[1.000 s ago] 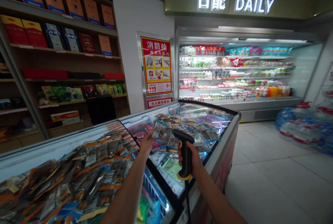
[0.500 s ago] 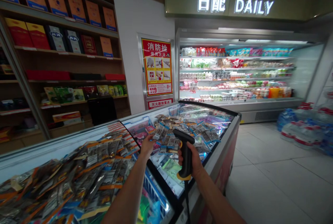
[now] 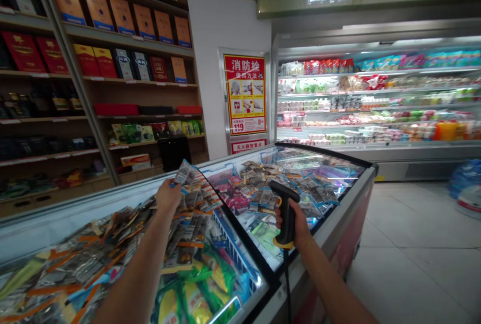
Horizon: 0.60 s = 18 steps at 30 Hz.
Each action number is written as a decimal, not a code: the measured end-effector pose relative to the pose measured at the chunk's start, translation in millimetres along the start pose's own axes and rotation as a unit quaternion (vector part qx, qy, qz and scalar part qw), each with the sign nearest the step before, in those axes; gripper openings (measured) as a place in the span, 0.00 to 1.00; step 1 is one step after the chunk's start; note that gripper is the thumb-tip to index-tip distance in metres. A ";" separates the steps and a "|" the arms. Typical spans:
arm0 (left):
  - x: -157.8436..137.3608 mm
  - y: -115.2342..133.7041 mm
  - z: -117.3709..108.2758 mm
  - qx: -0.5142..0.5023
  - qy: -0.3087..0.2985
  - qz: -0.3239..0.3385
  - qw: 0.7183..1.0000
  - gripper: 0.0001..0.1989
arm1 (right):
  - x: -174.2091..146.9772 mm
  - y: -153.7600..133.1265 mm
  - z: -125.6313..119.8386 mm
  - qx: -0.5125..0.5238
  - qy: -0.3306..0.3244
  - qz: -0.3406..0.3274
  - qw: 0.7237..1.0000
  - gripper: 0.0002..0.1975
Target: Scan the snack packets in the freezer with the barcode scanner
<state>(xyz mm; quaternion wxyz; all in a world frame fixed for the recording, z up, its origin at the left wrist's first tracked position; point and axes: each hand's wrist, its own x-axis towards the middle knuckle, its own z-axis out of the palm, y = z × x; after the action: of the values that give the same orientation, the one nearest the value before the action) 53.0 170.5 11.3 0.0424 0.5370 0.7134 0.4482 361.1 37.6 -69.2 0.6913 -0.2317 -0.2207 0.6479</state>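
My left hand point(image 3: 169, 196) is closed on the edge of a small blue-trimmed snack packet point(image 3: 186, 171), held up over the left part of the chest freezer. Beneath it spreads a heap of orange-trimmed packets point(image 3: 124, 236). In my right hand point(image 3: 298, 221) is a black and yellow barcode scanner point(image 3: 287, 216), its cable hanging down and its head pointing left. The scanner is above the freezer's right part, near a pile of blue-trimmed packets point(image 3: 263, 198) lying on the glass.
The chest freezer point(image 3: 341, 208) runs across the front, with green and yellow bags point(image 3: 197, 296) inside at the near end. Shelves of boxed goods point(image 3: 145, 83) stand behind at left. A lit refrigerated display point(image 3: 376, 148) is at the back right, with bottled water point(image 3: 466, 183) on the floor.
My left hand has moved left from the blue-trimmed pile, now carrying a packet over the orange-trimmed heap. The scanner stays in my right hand. The view has turned left.
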 end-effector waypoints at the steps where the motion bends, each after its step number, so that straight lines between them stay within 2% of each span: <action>1: 1.8 -4.8 -7.2 0.026 -0.003 -0.009 1.000 0.17 | -0.2 0.0 0.2 0.001 -0.002 0.000 1.000 0.13; 4: 3.2 -16.3 -17.1 0.072 -0.013 -0.031 0.997 0.18 | -0.4 -0.3 1.0 0.000 -0.005 -0.004 1.000 0.13; 7: 2.3 -25.7 -16.8 0.077 -0.010 -0.053 0.996 0.20 | -0.6 -0.6 1.4 -0.001 -0.005 -0.008 1.000 0.13; 11: -4.0 -30.8 -16.7 0.098 0.033 -0.038 0.994 0.24 | -1.1 -1.2 1.1 -0.006 -0.001 -0.011 1.000 0.13; 15: -22.7 -12.6 -13.6 0.086 0.108 -0.001 0.990 0.22 | -1.6 -2.3 1.1 -0.005 0.001 -0.012 1.000 0.13; 16: -29.5 -3.7 -9.7 0.080 0.114 0.028 0.990 0.22 | -1.7 -2.6 1.2 -0.006 0.002 -0.014 1.000 0.13; 18: -45.7 17.7 3.6 0.070 0.086 0.100 0.989 0.20 | -1.9 -3.3 1.3 -0.008 0.004 -0.016 1.000 0.13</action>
<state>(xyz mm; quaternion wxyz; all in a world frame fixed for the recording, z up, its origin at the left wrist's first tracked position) 87.0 136.3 2.1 -0.1019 0.5666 0.6866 0.4440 362.8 35.6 -66.2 0.7005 -0.2360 -0.2269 0.6341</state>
